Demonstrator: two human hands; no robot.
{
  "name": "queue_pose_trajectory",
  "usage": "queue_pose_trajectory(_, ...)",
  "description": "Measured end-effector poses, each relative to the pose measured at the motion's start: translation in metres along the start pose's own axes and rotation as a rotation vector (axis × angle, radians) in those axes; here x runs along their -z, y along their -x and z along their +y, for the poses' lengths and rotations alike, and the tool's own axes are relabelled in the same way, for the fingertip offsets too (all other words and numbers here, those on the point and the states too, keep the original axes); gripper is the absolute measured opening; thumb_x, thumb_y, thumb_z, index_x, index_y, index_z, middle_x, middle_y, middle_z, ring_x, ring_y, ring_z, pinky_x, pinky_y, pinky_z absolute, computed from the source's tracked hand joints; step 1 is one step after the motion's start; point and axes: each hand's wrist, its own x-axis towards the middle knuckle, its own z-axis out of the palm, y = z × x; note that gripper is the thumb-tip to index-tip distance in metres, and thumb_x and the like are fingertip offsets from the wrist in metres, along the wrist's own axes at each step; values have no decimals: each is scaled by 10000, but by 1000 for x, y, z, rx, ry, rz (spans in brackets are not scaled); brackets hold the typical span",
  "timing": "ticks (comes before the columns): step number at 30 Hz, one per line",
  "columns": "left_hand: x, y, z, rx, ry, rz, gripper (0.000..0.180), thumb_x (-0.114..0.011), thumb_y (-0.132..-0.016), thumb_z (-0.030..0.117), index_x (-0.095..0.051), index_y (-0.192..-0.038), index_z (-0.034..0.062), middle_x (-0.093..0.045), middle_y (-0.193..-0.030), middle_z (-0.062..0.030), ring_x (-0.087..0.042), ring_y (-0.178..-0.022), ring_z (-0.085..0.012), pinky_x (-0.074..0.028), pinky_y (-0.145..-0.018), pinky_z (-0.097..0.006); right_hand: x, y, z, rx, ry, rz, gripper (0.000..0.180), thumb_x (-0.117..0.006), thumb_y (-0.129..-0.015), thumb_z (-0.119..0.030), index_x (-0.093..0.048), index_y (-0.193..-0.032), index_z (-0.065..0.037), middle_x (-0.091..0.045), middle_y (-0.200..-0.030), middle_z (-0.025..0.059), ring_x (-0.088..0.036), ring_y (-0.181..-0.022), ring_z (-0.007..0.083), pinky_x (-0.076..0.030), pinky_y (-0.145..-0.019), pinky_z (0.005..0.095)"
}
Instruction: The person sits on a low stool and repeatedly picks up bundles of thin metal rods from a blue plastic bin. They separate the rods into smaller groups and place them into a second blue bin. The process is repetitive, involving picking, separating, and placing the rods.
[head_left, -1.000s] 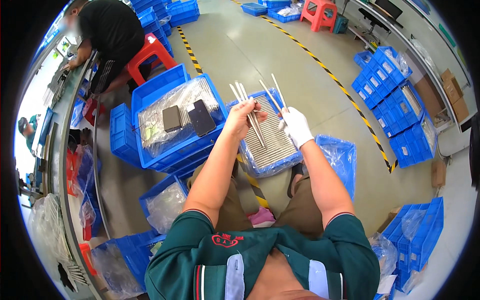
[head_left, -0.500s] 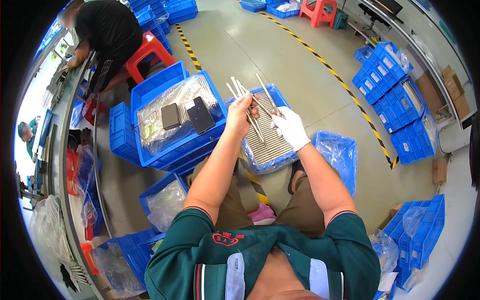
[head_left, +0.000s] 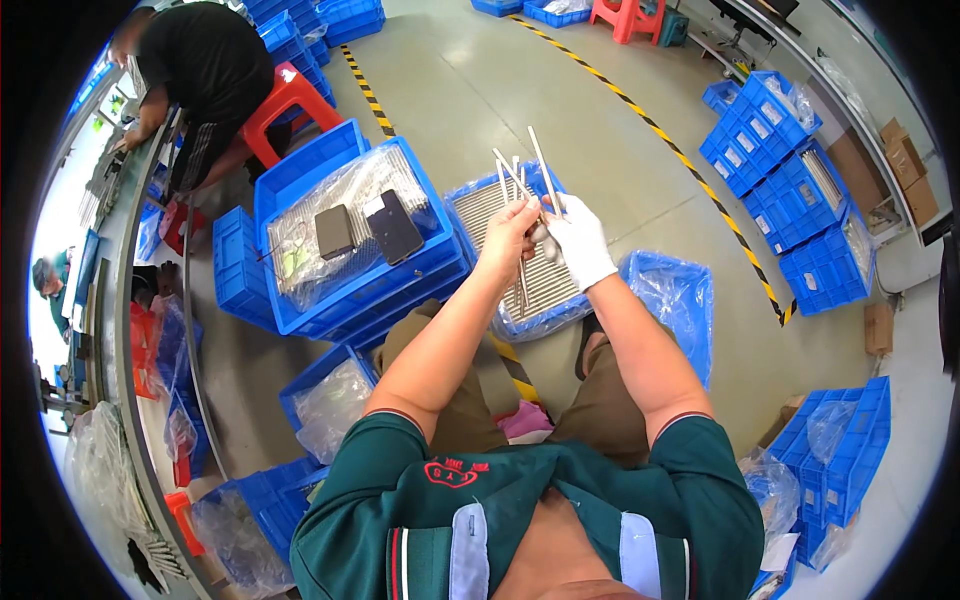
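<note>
My bare left hand [head_left: 510, 240] is closed round several thin metal rods [head_left: 502, 178], which fan out above and below the fingers. Close against it, my right hand [head_left: 582, 246], in a white glove, grips one longer metal rod [head_left: 541, 158] that points up and away. The fingertips of both hands meet or nearly meet, and the glove partly hides where the rods cross. Beneath them a blue crate [head_left: 548, 333] lined with clear plastic holds rows of similar rods [head_left: 548, 290].
Left of my hands, stacked blue crates [head_left: 345, 318] carry bagged rods, a black phone [head_left: 394, 228] and a dark box [head_left: 334, 232]. A plastic-lined blue crate [head_left: 690, 320] stands at the right. Beyond, a person [head_left: 205, 70] leans over a bench beside a red stool [head_left: 290, 105].
My hands have drawn together, the left shifting right towards the glove. The held rods are now more upright, and the whole view has shifted slightly.
</note>
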Motion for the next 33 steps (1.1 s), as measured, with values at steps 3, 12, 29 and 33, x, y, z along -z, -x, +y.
queue_pose_trajectory(3, 0, -4, 5, -33, -50, -28, 183, -539, -923, 248, -556, -835, 88, -404, -635, 52, -329, -472, -27, -271, -396, -173, 3, -12, 2, 242, 209, 85, 161, -581, -882, -110, -608, -1014, -22, -615, -759, 26, -539, -562, 67, -417, -486, 204)
queue_pose_trajectory(12, 7, -2, -14, 217, -58, -277, 211, -564, -909, 266, -564, -782, 97, -409, -585, 75, -292, -430, -25, -214, -386, -179, 20, -31, 2, -152, -156, -1, 186, -651, -845, -231, -619, -778, -60, -567, -634, 7, -499, -500, 81, -380, -438, 218)
queue_pose_trajectory(29, 19, -5, -10, 225, 90, -372, 242, -559, -921, 243, -595, -907, 4, -626, -904, -127, -643, -789, -223, -545, -663, -347, 87, -58, 15, -63, -330, 277, 212, -638, -845, -281, -599, -735, -104, -494, -580, -14, -465, -486, 110, -344, -407, 267)
queue_pose_trajectory(33, 17, -7, -4, 213, 292, -464, 261, -595, -893, 254, -616, -916, -4, -633, -1000, -156, -642, -946, -311, -541, -825, -448, 31, -36, 13, -18, -88, 52, 240, -634, -844, -278, -616, -746, -59, -534, -594, -2, -474, -502, 98, -364, -454, 255)
